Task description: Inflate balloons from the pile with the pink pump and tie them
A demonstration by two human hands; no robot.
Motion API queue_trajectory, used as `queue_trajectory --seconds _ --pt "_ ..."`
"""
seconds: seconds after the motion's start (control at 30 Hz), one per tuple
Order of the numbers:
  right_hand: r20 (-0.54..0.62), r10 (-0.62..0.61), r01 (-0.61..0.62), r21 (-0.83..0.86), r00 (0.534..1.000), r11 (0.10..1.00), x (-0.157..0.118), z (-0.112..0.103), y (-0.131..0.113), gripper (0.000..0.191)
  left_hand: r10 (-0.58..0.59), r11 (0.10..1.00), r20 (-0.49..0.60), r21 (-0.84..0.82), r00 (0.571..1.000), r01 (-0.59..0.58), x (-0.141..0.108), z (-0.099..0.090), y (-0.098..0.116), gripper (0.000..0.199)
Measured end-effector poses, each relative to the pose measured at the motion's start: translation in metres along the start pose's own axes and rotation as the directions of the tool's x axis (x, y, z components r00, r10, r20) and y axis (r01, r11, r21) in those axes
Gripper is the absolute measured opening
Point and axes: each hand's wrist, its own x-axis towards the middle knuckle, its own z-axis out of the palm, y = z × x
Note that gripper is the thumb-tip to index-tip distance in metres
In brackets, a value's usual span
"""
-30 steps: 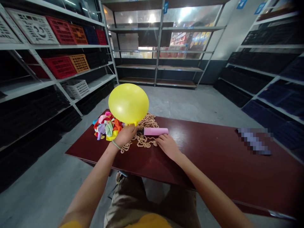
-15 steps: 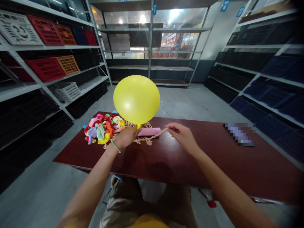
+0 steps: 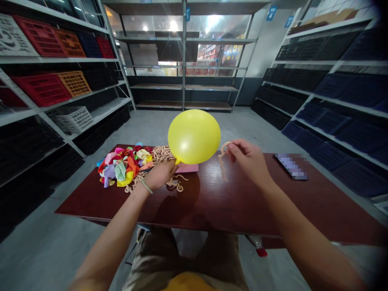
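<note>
An inflated yellow balloon (image 3: 194, 135) tilts up and to the right from my left hand (image 3: 160, 174), whose fingers are closed on its neck. My right hand (image 3: 247, 159) pinches one end of a beige string (image 3: 222, 163), which dangles in a curl over the table. Beneath and left of the balloon lies a heap of beige strings (image 3: 162, 154), with a few loose pieces (image 3: 176, 185) in front. A pink object (image 3: 189, 167) lies partly hidden under the balloon. Several uninflated balloons (image 3: 124, 165) in many colours are piled left of my left hand.
The dark red table (image 3: 230, 210) spans the space before my legs. A phone-like object (image 3: 291, 166), partly blurred out, lies at its right. Shelves with crates (image 3: 74, 83) stand at the left, dark bins (image 3: 330, 117) at the right, and a metal rack (image 3: 183, 60) behind.
My right hand has lifted the beige string up and away from the pile, so it now hangs free. The balloon has leaned over to the right. The view has turned slightly.
</note>
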Motion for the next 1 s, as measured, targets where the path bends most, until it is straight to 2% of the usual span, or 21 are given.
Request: queue_trajectory --seconds 0.17,0.27,0.37,0.47,0.6,0.67,0.73,0.87,1.0 --pt "-0.019 -0.126 0.125 -0.050 0.992 0.991 0.021 -0.017 -0.031 0.016 0.036 0.998 0.082 0.047 0.996 -0.040 0.003 -0.006 0.011 0.042" --pt "0.007 -0.225 0.225 0.016 0.974 0.974 0.044 -0.017 -0.055 0.011 0.078 0.993 0.099 0.077 0.992 -0.086 0.006 -0.008 0.020 0.038" --pt "0.077 -0.277 0.269 0.103 0.958 0.958 0.071 0.000 -0.076 0.015 0.115 0.990 0.091 0.069 0.989 -0.122 0.008 -0.006 0.028 0.038" --pt "0.164 -0.308 0.299 0.074 0.937 0.951 0.093 0.029 -0.088 0.013 0.112 0.986 0.111 0.110 0.988 -0.124 0.008 -0.003 0.033 0.039" --pt "0.197 -0.349 0.364 -0.046 0.916 0.930 0.108 0.068 -0.090 0.008 0.110 0.977 0.098 0.172 0.989 -0.126 0.008 0.001 0.038 0.039" --pt "0.199 -0.359 0.389 -0.139 0.912 0.911 0.109 0.082 -0.087 0.003 0.095 0.979 0.065 0.174 0.993 -0.105 0.007 0.001 0.041 0.040" --pt "0.207 -0.360 0.404 -0.243 0.910 0.882 0.108 0.091 -0.082 0.007 0.067 0.983 0.044 0.168 0.997 -0.073 0.007 0.001 0.043 0.041" --pt "0.282 -0.351 0.445 -0.438 0.893 0.781 0.098 0.095 -0.072 0.011 0.025 0.985 0.031 0.170 0.999 -0.030 0.007 -0.005 0.046 0.040" --pt "0.363 -0.366 0.514 -0.537 0.857 0.669 0.081 0.087 -0.069 0.015 -0.053 0.979 -0.018 0.198 0.998 0.055 0.011 -0.019 0.046 0.040"
